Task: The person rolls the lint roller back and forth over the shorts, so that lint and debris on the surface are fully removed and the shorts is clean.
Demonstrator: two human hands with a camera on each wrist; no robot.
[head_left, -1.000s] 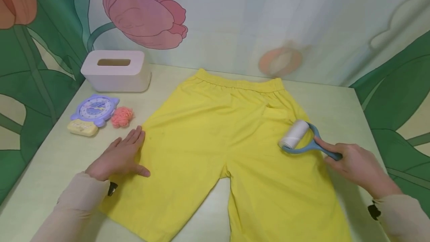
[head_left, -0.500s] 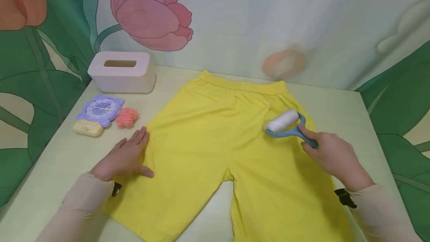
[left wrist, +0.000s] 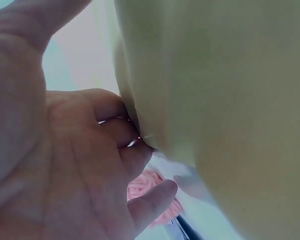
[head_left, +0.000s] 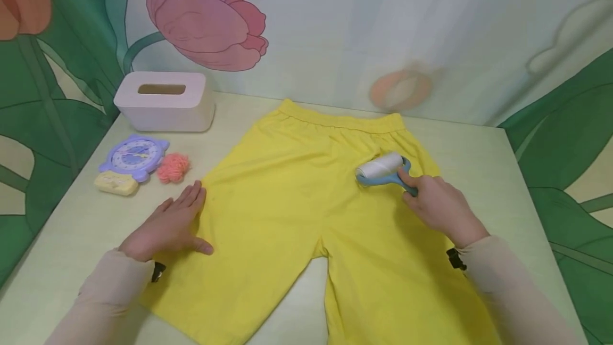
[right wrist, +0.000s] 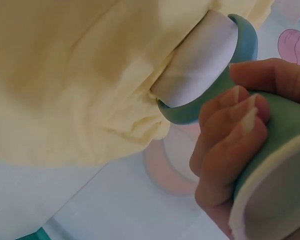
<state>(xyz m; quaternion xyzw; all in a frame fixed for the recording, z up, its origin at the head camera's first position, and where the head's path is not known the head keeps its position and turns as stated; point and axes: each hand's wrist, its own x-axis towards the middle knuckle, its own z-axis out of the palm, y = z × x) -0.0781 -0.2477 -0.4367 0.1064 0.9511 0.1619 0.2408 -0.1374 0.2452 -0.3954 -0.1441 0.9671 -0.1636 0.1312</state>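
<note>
Yellow shorts (head_left: 268, 212) lie spread on the table, waistband toward the back. My right hand (head_left: 438, 204) grips the blue handle of a lint roller (head_left: 380, 166), its white roll on the upper part of the shorts right of the middle. In the right wrist view the roll (right wrist: 200, 60) meets the cloth, and the fingers (right wrist: 232, 145) curl round the handle. My left hand (head_left: 170, 222) rests with straight fingers along the left edge of the shorts, thumb on the fabric. The left wrist view shows its fingertips at the cloth's edge (left wrist: 155, 100).
At the back left stands a pinkish-white tissue box (head_left: 165, 103). In front of it lie a purple toy clock (head_left: 136, 156), a pale yellow block-like piece (head_left: 116, 182) and a coral yarn bundle (head_left: 173, 168). A flower-print curtain (head_left: 325, 25) hangs behind the table.
My right hand has moved the lint roller left and slightly toward the waistband across the shorts. The left hand stays in place on the left edge.
</note>
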